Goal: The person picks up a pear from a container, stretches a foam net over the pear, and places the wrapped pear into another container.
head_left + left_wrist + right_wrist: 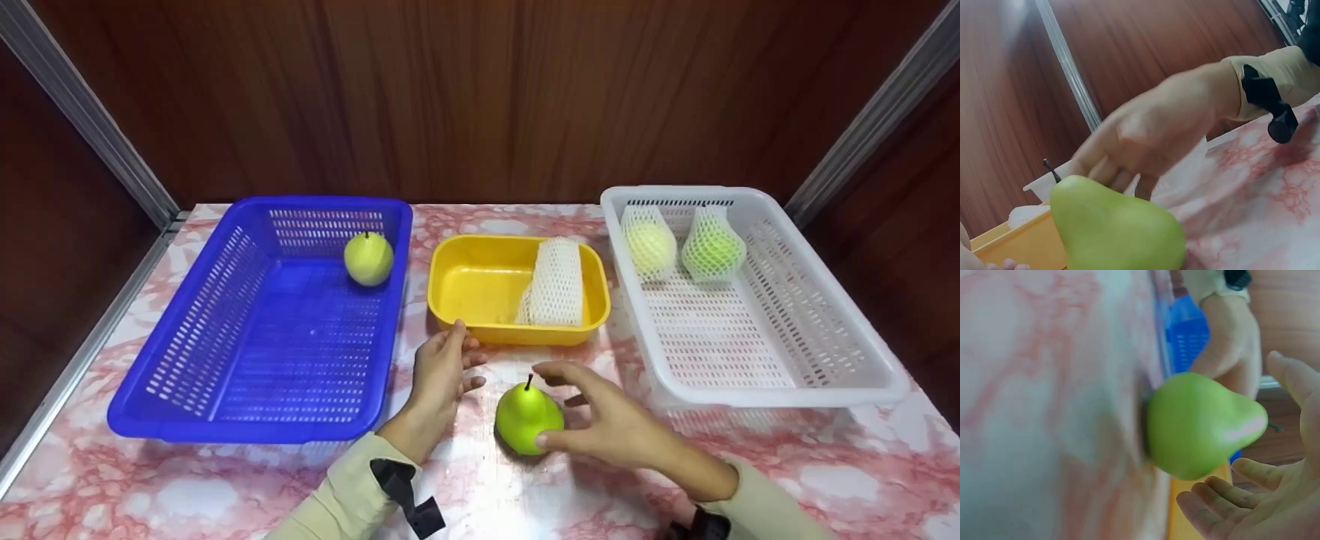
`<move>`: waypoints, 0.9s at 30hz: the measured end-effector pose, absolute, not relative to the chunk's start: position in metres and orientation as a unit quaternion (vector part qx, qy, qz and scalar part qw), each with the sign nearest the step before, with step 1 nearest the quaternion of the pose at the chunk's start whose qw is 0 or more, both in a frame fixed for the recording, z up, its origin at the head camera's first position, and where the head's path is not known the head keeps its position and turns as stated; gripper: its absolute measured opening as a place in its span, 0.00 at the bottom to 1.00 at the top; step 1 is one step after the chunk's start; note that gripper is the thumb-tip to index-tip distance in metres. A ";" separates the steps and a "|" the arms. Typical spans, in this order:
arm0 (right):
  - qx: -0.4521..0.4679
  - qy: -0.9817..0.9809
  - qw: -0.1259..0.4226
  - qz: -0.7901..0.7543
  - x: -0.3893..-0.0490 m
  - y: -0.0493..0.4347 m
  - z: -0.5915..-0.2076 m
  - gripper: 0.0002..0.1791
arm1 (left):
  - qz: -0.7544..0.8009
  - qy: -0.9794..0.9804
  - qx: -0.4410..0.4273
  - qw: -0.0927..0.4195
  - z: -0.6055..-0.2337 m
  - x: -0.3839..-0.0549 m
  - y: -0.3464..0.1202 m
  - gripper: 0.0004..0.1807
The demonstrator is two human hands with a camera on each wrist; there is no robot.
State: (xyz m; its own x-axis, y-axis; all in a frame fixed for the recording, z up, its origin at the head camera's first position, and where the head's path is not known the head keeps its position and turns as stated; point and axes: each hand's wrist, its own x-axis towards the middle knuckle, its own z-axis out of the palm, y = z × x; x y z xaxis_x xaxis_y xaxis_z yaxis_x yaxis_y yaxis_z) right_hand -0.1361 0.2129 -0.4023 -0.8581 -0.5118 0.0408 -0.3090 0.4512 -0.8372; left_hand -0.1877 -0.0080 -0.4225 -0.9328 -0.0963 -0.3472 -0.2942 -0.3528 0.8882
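Observation:
A green pear (527, 420) with a dark stem stands upright on the marbled table, between the two hands. My right hand (611, 424) is at its right side, fingers spread apart and loosely bent; in the head view the thumb tip overlaps the pear's lower right. In the right wrist view, a gap shows between the pear (1202, 424) and the fingers (1224, 495). Left of the pear, my left hand (439, 375) holds nothing, its fingers loosely extended. One fingertip overlaps the front rim of the yellow container (517, 334). White foam net sleeves (556, 281) lie inside that container.
On the left, a blue basket (262, 431) holds a yellow-green pear (368, 259) in its far right corner. On the right, a white basket (780, 397) contains a pale fruit (649, 247) and a green one (713, 247), both in foam nets. Wooden panels (480, 105) enclose the table.

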 end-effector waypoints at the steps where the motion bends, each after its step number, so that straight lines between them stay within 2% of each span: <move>1: -0.243 0.847 0.107 -0.460 -0.137 0.214 -0.399 0.42 | 0.805 0.565 -0.172 0.058 -0.423 -0.188 -0.008 0.14; 14: -0.250 0.874 0.072 -0.411 -0.153 0.217 -0.343 0.20 | 0.793 0.586 -0.163 0.040 -0.428 -0.195 -0.009 0.15; 21: -0.209 0.907 0.077 -0.356 -0.169 0.214 -0.302 0.18 | 0.797 0.579 -0.166 0.037 -0.428 -0.197 -0.009 0.14; 27: -0.204 0.933 0.057 -0.292 -0.194 0.209 -0.277 0.17 | 0.802 0.572 -0.169 0.036 -0.427 -0.197 -0.008 0.13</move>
State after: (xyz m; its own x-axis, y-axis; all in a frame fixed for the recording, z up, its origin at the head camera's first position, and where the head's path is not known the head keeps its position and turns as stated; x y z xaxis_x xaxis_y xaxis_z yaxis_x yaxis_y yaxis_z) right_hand -0.1941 0.2094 -0.2765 -0.9099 -0.4145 0.0136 -0.3482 0.7457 -0.5680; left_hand -0.1969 -0.0081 -0.4272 -0.9403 -0.1349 -0.3124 -0.2516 -0.3426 0.9052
